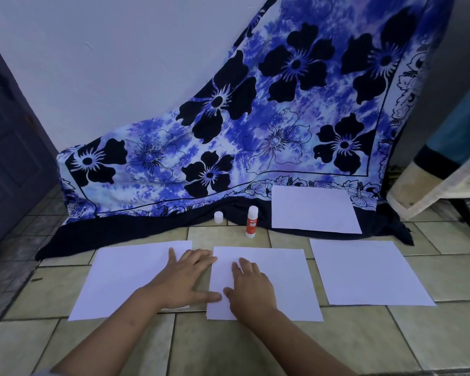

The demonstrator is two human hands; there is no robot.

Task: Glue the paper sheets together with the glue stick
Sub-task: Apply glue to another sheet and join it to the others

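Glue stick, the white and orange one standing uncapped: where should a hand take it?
Grip the white-and-orange glue stick around its orange-labelled lower barrel, coming from above on the near side. It stands upright on the tiled floor, exposed glue at top, cloth behind.

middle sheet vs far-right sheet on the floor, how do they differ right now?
The middle sheet has both hands pressing it, left hand across its left edge, right hand flat on it; the far-right sheet lies untouched. The middle sheet meets the left sheet; the far-right one lies apart. Both are blank white, flat on tile.
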